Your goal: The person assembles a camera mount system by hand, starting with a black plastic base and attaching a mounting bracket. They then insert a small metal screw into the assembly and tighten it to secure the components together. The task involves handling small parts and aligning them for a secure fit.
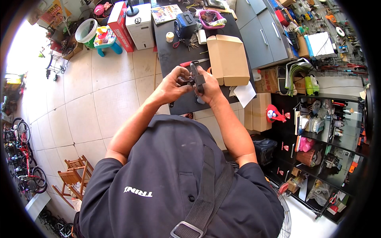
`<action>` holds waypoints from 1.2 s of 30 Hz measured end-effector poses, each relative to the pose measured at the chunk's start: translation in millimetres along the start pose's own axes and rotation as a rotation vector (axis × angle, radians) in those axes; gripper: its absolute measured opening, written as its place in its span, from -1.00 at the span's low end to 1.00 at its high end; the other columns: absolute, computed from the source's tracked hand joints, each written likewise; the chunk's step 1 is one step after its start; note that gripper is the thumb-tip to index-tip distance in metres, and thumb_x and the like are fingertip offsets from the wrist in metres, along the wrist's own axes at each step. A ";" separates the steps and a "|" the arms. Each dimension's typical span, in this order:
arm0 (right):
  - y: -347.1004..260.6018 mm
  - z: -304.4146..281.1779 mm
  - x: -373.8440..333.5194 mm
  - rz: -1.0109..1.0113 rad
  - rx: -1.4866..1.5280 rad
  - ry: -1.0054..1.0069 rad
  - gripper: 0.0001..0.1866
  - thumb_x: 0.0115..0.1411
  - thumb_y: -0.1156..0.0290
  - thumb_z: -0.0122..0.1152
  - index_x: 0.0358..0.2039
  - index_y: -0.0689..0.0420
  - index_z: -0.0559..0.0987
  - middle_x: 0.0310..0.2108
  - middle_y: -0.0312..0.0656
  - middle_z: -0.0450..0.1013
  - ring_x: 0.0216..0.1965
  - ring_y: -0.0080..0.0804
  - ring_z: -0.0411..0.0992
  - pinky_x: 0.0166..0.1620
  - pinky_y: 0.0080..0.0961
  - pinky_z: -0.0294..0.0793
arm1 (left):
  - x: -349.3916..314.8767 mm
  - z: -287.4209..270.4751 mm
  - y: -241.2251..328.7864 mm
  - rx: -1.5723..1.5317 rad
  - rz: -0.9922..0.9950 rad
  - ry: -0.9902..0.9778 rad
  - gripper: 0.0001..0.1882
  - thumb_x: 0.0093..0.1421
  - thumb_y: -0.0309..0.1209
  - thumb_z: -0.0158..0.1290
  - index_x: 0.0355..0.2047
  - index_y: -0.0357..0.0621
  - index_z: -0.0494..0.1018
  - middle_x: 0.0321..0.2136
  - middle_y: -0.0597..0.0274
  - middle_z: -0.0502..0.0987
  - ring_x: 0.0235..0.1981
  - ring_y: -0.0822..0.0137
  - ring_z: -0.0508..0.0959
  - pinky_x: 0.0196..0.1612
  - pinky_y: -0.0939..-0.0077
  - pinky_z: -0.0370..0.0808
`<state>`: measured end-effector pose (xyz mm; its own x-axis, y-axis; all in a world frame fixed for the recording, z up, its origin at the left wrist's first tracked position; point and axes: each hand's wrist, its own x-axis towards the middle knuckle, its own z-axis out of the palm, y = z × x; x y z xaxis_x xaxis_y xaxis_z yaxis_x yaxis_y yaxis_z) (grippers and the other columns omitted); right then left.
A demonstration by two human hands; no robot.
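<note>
Both hands are raised over the near left part of a black table (183, 102). Between them is a dark clamp-like part (197, 77), perhaps a bracket or holder; its exact kind is not clear. My right hand (210, 85) is closed around its right side, thumb near the top. My left hand (174, 84) has its fingers curled against the left side, pinching a small black piece that sticks out. An opened cardboard box (227, 57) lies just beyond my right hand. Behind the part, a red-handled tool (185, 64) rests on the table.
Farther back on the table are a pink basket (212, 19), a dark blue case (185, 25), keys (193, 43) and a small jar (170, 37). White paper (245, 94) hangs at the right edge. Grey cabinets (260, 33) and black shelves (317, 135) stand to the right.
</note>
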<state>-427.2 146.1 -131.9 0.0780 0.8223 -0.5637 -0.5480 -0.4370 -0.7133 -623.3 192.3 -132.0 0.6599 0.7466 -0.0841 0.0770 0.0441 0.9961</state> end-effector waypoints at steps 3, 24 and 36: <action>3.0 -5.4 0.9 0.007 -0.002 0.027 -0.63 0.55 0.02 0.11 -0.22 0.06 0.61 -0.56 -0.37 0.46 -0.75 -0.58 0.29 -0.76 -0.56 0.17 | -2.3 2.4 19.2 0.102 -0.104 0.003 -0.50 0.34 -0.29 0.33 0.17 -0.24 0.45 -0.13 0.26 0.60 -0.11 0.47 0.56 -0.04 0.42 0.56; -68.2 -12.8 -38.9 -0.306 -0.607 -0.271 -0.12 0.23 0.19 0.38 0.50 0.20 0.28 0.34 -0.02 0.38 0.35 -0.08 0.39 0.26 -0.16 0.54 | -7.5 -43.4 0.1 -0.539 -0.248 -0.361 -0.73 0.56 -0.19 0.07 0.00 -0.12 0.53 -0.54 0.39 0.42 -0.64 0.59 0.32 -0.60 0.62 0.21; -70.5 41.9 -67.2 -0.458 -1.276 -0.171 0.07 -0.03 0.07 0.70 0.43 0.14 0.36 0.35 0.01 0.32 0.35 -0.03 0.39 0.39 -0.21 0.42 | -15.1 -47.9 5.7 -0.525 -0.176 -0.298 -0.75 0.53 -0.22 0.14 -0.01 -0.12 0.55 -0.49 0.39 0.48 -0.60 0.59 0.35 -0.57 0.58 0.27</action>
<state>-428.7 137.0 -26.3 -0.1111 0.9767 -0.1836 0.6482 -0.0688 -0.7583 -668.6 213.1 -123.7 0.8567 0.4844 -0.1774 -0.1234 0.5263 0.8413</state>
